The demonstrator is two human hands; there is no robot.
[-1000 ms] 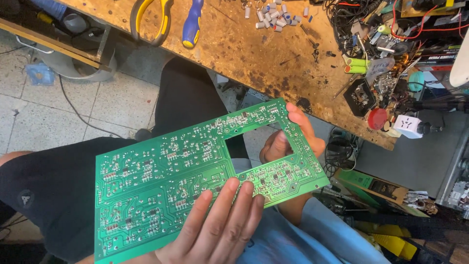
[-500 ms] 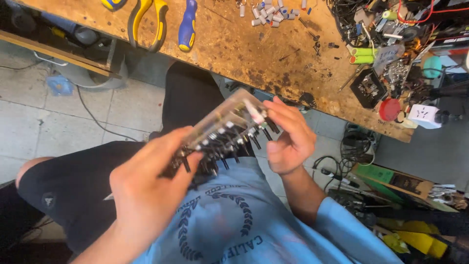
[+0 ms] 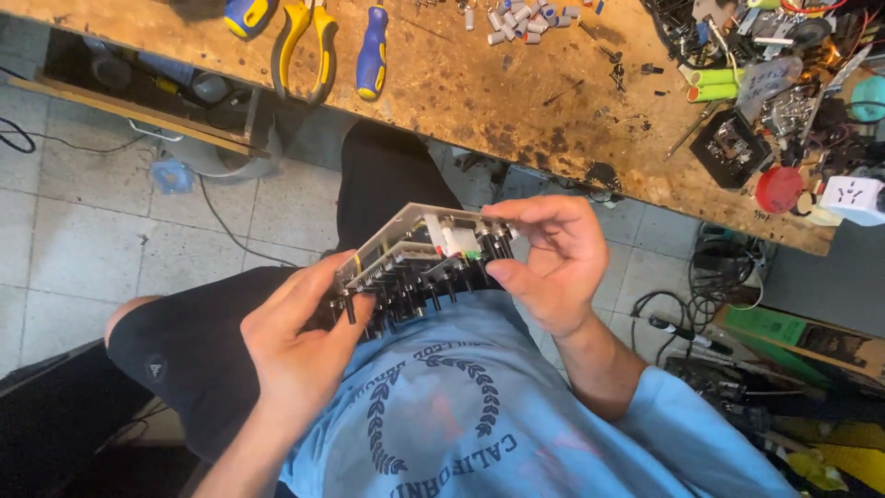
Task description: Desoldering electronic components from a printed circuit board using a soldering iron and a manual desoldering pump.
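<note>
I hold a circuit board [image 3: 412,252] over my lap, turned nearly edge-on, with its dark components and a white part pointing toward me. My left hand [image 3: 300,337] grips the board's left end, fingers wrapped over its edge. On the right end, my right hand [image 3: 551,263] pinches the board between thumb and fingers. Both hands sit just below the near edge of the wooden workbench [image 3: 516,101].
On the workbench lie yellow-handled pliers [image 3: 304,41], a blue-and-yellow screwdriver [image 3: 371,51], several small grey cylinders [image 3: 516,18], green tubes [image 3: 714,83], a red cap [image 3: 780,189] and a tangle of wires and parts at the right. Cables and boxes lie on the tiled floor.
The board went from flat, green solder side up, to nearly edge-on with its components facing me. My left hand shifted from its near edge to its left end.
</note>
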